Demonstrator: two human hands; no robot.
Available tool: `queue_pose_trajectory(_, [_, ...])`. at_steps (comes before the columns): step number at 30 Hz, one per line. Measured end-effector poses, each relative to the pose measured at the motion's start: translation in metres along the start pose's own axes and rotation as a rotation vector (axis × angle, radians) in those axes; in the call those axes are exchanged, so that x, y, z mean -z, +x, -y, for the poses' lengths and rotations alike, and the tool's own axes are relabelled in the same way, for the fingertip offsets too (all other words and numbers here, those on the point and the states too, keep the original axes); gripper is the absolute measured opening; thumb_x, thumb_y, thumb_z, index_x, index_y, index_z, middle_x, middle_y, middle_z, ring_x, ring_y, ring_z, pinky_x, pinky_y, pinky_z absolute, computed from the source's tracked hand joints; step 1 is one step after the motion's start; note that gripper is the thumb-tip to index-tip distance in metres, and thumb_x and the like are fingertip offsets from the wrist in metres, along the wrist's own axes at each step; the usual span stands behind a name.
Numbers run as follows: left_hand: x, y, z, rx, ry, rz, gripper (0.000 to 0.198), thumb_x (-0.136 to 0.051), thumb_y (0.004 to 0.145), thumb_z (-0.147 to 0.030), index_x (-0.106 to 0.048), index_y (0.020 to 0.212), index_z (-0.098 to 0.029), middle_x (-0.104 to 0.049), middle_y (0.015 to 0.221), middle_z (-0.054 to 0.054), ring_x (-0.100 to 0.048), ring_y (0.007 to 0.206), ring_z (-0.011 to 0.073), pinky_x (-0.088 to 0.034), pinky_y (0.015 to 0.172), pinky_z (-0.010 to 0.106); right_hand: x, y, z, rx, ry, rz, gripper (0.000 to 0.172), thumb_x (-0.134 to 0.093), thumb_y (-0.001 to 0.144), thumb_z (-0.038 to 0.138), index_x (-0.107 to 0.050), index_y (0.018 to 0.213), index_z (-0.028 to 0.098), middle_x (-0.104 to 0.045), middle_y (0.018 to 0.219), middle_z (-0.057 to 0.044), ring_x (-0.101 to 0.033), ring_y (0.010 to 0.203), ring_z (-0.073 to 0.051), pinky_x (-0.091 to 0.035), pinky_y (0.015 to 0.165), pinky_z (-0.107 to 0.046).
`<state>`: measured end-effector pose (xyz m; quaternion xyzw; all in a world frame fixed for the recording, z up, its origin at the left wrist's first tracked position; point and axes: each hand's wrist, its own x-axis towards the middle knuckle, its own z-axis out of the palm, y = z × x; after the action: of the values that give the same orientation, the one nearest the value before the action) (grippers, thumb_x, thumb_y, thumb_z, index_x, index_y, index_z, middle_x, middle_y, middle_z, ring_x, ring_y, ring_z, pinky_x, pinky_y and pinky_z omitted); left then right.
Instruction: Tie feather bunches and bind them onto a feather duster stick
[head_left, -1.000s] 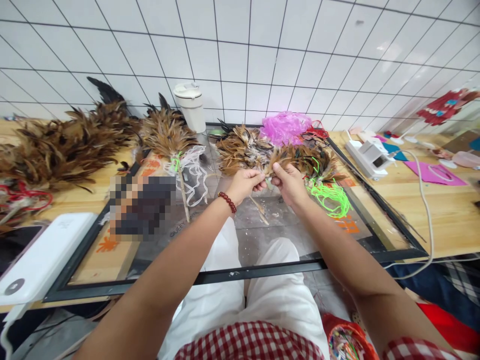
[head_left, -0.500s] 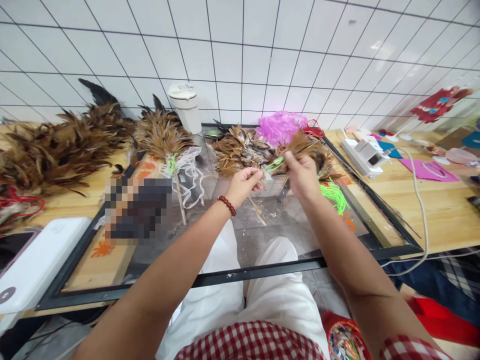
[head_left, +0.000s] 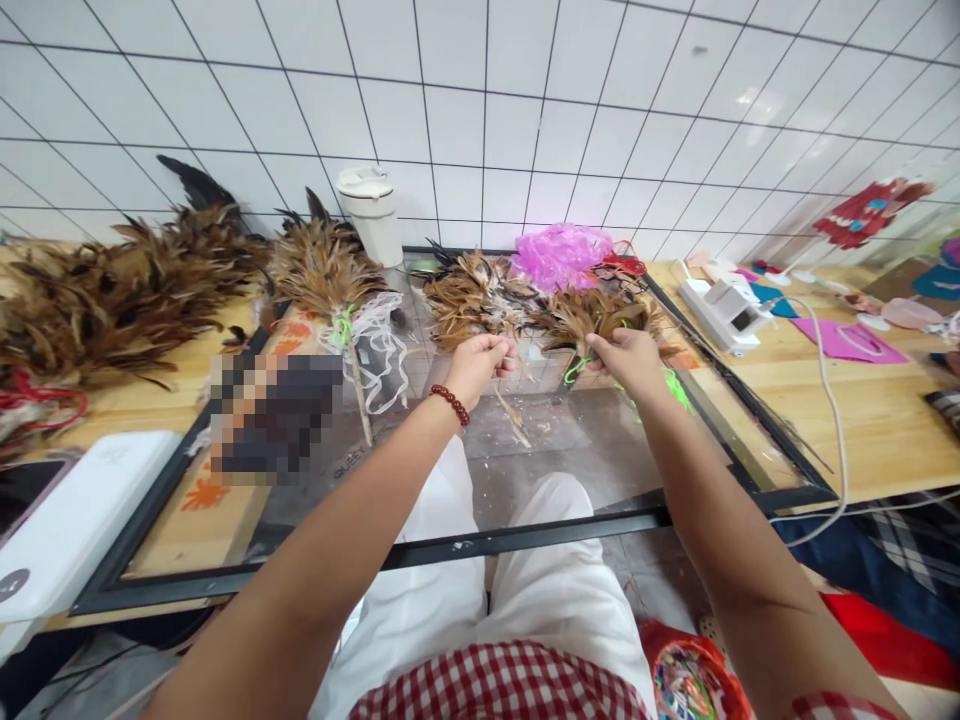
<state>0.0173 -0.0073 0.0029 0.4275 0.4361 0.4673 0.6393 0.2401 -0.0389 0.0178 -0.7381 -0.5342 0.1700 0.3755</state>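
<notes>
Feather bundle beyond open glass within frame

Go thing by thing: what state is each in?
Brown feather bundle: fanned out
Right bare hand: at bundle, grip unclear
Left bare hand: fingertips pinched together
White cylindrical cup: upright, lidded
Black-framed transparent panel: lying flat
Pink crinkled plastic: heaped
Red round container: open, contents showing
</notes>
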Motion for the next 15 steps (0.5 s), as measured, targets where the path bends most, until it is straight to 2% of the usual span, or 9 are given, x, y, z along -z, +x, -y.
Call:
queue_pose_trajectory(3, [0.000, 0.001, 0.001, -0.007, -0.005, 0.001, 0.001, -0.063, 0.077, -0.011, -0.063, 0.076, -0.010, -0.065, 0.071, 0.004, -0.058, 0.052, 0.0069, -0.046, 0.051, 0.020, -0.004, -0.005, 0.000, 0.051, -0.501, -0.071, 0.032, -0.055, 0.083, 0.045, -0.063, 0.072, 0.016, -0.068, 0.071, -0.014, -0.066, 0.077, -0.028, -0.044, 0.067, -0.034])
queue_pose_trajectory(6, [0.001, 0.003, 0.003, -0.009, -0.010, -0.001, 0.001, -0.063, 0.076, -0.011, -0.062, 0.076, -0.010, -0.065, 0.072, 0.004, -0.058, 0.052, 0.0070, -0.046, 0.052, 0.020, 0.007, -0.008, 0.002, 0.076, -0.713, -0.114, 0.035, -0.054, 0.083, 0.048, -0.065, 0.092, 0.016, -0.069, 0.083, -0.016, -0.065, 0.084, -0.031, -0.044, 0.070, -0.038])
queue_pose_trajectory(8, [0.001, 0.003, 0.004, -0.015, -0.014, -0.006, 0.001, -0.062, 0.076, -0.010, -0.062, 0.076, -0.010, -0.065, 0.072, 0.004, -0.058, 0.051, 0.0071, -0.046, 0.051, 0.020, 0.017, -0.010, 0.007, 0.079, -0.700, -0.191, 0.038, -0.054, 0.083, 0.049, -0.063, 0.101, 0.017, -0.069, 0.083, -0.014, -0.064, 0.083, -0.030, -0.043, 0.071, -0.038])
queue_pose_trajectory(11, [0.001, 0.004, 0.005, -0.043, -0.042, -0.049, 0.003, -0.059, 0.076, -0.009, -0.061, 0.077, -0.011, -0.064, 0.071, 0.002, -0.056, 0.049, 0.0062, -0.045, 0.049, 0.020, 0.030, -0.016, 0.021, 0.127, -0.578, -0.288, 0.034, -0.051, 0.086, 0.045, -0.063, 0.101, 0.018, -0.069, 0.082, -0.011, -0.063, 0.081, -0.028, -0.042, 0.072, -0.036])
queue_pose_trajectory(13, [0.001, 0.005, 0.006, -0.079, -0.070, -0.112, 0.005, -0.058, 0.077, -0.010, -0.061, 0.079, -0.012, -0.063, 0.071, 0.001, -0.054, 0.047, 0.0048, -0.042, 0.047, 0.018, 0.029, -0.025, 0.033, 0.203, -0.482, -0.218, 0.028, -0.049, 0.087, 0.041, -0.065, 0.097, 0.019, -0.069, 0.082, -0.009, -0.063, 0.079, -0.025, -0.041, 0.071, -0.034])
queue_pose_trajectory(15, [0.001, 0.006, 0.006, -0.121, -0.091, -0.179, 0.006, -0.058, 0.076, -0.011, -0.061, 0.080, -0.013, -0.063, 0.072, 0.000, -0.053, 0.046, 0.0040, -0.040, 0.045, 0.017, 0.020, -0.037, 0.044, 0.302, -0.450, -0.015, 0.023, -0.050, 0.087, 0.035, -0.067, 0.091, 0.021, -0.070, 0.083, -0.007, -0.063, 0.077, -0.022, -0.041, 0.069, -0.032])
